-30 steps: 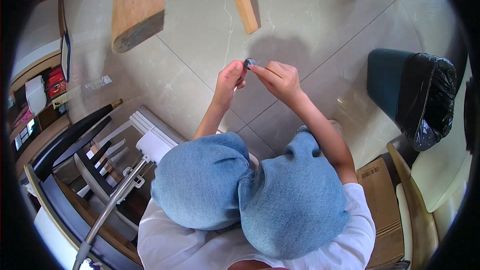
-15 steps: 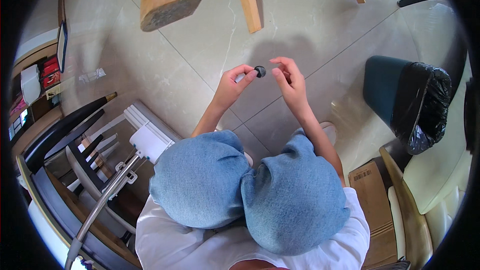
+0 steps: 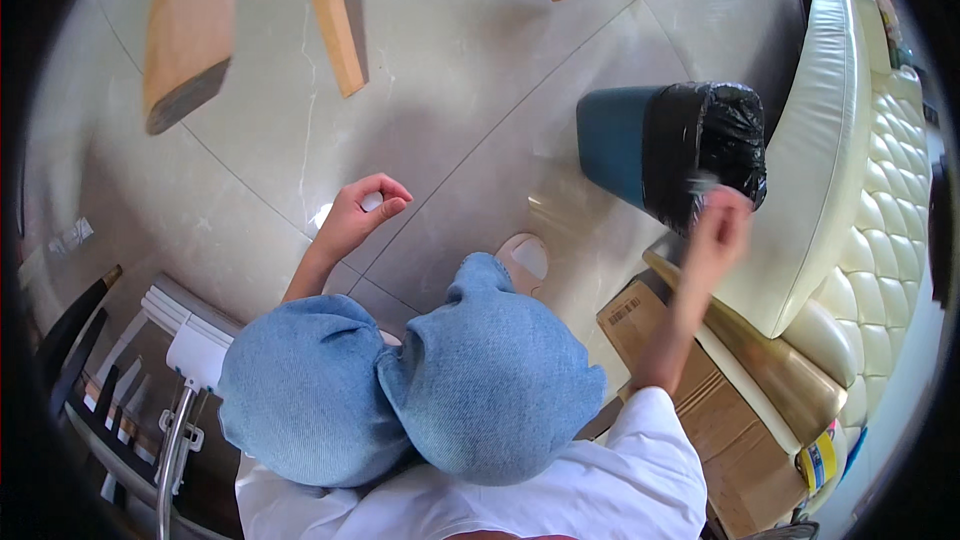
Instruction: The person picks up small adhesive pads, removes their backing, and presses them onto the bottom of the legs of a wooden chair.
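My left hand [image 3: 365,213] is above the tiled floor at centre left, fingers curled toward the thumb. A small white shape shows in the curl; I cannot tell whether it is held. My right hand [image 3: 720,225] reaches right to the front of the dark teal bin [image 3: 610,145] lined with a black plastic bag [image 3: 668,140]. Its fingers are smeared by motion, with a blurred greyish shape at their tips that I cannot make out. My denim-covered knees [image 3: 500,390] are below both hands.
Wooden legs [image 3: 330,15] rise from the tiled floor [image 3: 470,40] at the top. A cream padded seat [image 3: 820,110] and a cardboard box [image 3: 740,440] are at the right. A metal pole [image 3: 172,455] with a white fitting and black chair parts [image 3: 80,320] stand at lower left.
The view has turned rightward. My right hand has left my left hand and swung to the bin. The small dark object is no longer visible at my left fingertips.
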The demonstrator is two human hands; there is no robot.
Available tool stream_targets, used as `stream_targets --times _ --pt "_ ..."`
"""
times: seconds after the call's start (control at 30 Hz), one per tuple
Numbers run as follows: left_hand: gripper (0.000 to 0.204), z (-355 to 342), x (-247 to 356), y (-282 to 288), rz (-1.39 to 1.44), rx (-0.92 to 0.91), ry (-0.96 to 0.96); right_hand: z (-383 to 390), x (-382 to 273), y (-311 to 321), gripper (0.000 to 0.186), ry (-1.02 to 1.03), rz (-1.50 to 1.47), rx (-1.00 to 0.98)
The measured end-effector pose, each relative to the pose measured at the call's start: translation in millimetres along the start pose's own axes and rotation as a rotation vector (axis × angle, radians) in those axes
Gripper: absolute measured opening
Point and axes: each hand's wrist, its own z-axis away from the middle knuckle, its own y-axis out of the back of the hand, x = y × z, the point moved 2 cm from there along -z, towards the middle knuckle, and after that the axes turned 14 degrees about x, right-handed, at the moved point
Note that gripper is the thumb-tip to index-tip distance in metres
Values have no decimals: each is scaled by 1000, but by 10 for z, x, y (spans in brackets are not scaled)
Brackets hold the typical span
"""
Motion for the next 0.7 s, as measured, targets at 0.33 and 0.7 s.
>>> stream_targets --times 0.33,0.7 --pt "22 146 -321 87 -48 12 156 -670 396 521 22 52 886 -281" --pt "28 348 -668 249 26 141 333 -632 420 201 29 61 513 -322"
